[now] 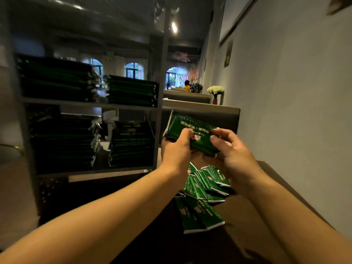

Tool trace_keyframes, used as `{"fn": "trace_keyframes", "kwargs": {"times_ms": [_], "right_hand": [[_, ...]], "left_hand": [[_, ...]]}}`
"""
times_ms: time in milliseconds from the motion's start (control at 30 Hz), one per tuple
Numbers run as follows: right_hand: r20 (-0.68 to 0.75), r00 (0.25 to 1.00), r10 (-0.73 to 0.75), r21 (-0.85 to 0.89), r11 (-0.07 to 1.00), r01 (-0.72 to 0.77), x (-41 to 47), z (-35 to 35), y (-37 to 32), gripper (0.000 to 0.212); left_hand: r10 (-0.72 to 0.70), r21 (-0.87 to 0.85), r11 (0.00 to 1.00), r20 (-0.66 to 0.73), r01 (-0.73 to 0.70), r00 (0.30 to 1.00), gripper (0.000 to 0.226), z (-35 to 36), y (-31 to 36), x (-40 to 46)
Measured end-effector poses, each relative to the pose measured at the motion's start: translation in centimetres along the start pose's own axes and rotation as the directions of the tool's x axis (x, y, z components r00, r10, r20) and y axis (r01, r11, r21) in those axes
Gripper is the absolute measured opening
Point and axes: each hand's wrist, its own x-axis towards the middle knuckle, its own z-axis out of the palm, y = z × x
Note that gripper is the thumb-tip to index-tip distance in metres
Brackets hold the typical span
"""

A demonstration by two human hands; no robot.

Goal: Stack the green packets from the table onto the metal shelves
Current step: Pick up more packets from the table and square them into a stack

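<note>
Where the grey wall [297, 92] runs along the right, a dark wooden table [247, 212] is seen below it, and the metal shelves [91, 103] stand at the left on the same surface. Four dark, flat-sided stacks of green packets [57, 79] are held on two shelf levels, two stacks per level, their edges squared and faintly glossy. A loose heap of packets [203, 191] is spread on the table just below the hands, fanned and overlapping, with white sealed edges showing. A small bundle of green packets [182, 126] is held up between shelves and wall, its long axis slanting from upper left to lower right, its printed face tilted toward the camera. It is gripped at the near edge by the left hand [177, 149] and pinched at the right end by the right hand [232, 149], fingers curled around the crinkled foil-like wrappers.
</note>
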Motion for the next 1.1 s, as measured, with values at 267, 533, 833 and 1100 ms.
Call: {"fn": "trace_keyframes", "kwargs": {"times_ms": [267,533,833,1100], "right_hand": [[0.180,0.977,0.116,0.107,0.985,-0.137,-0.7,6.5,-6.7,0.017],[0.283,0.959,0.004,-0.222,0.973,0.061,2.0,15.1,-9.9,0.020],[0.684,0.557,-0.470,-0.706,-0.236,0.668,5.7,20.9,-9.9,0.074],[0.644,0.479,-0.597,-0.730,-0.291,0.619,11.3,21.0,-10.6,0.045]], "left_hand": [[0.086,-0.140,0.984,-0.183,-0.113,0.979,0.046,-2.2,8.7,-0.7],[0.107,-0.156,0.976,-0.266,-0.152,0.958,0.044,-6.0,15.5,0.3],[0.121,0.006,0.992,-0.273,-0.124,0.954,0.046,-7.3,20.3,3.4],[0.345,0.199,0.930,-0.191,-0.308,0.919,0.023,-9.3,20.9,3.8]]}}
